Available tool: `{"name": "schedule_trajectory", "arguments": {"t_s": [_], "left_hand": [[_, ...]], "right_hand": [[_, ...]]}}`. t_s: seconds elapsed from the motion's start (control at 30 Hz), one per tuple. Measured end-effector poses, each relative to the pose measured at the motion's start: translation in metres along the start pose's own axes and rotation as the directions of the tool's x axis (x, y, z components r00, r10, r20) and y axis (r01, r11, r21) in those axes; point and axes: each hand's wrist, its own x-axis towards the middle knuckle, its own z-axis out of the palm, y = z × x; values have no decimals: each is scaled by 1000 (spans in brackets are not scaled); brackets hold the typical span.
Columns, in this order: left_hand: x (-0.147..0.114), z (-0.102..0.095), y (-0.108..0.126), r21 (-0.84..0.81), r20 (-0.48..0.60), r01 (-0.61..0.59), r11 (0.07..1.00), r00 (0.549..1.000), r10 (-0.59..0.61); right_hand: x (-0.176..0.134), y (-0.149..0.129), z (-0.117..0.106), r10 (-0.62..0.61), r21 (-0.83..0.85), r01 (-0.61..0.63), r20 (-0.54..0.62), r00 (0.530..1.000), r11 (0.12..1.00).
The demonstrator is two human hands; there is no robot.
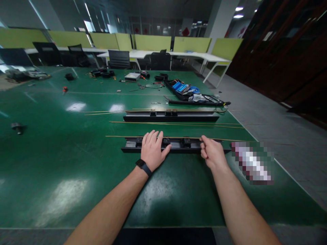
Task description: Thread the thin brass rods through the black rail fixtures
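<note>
A green worktop (102,170) bears a long black channel (178,150) in front of the person, with a matching second channel (171,119) beyond. The left hand (154,149) lies across the near one, its grip released, fingers spread. The right hand (212,151) curls at the far edge; whether its grip pinches anything, I cannot tell. Black blocks (186,142) sit inside; a thin brass-coloured rod (176,137) runs along that edge. The step appears to be positioning this rod; the next move calls for a steady channel and delicate fingertips.
</note>
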Motion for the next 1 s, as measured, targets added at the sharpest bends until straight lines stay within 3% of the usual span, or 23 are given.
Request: {"name": "schedule_trajectory", "arguments": {"t_s": [1.0], "left_hand": [[9, -7, 4, -22, 27, 24, 999, 999, -23]], "right_hand": [[5, 3, -2, 44, -35, -44, -4, 999, 998]]}}
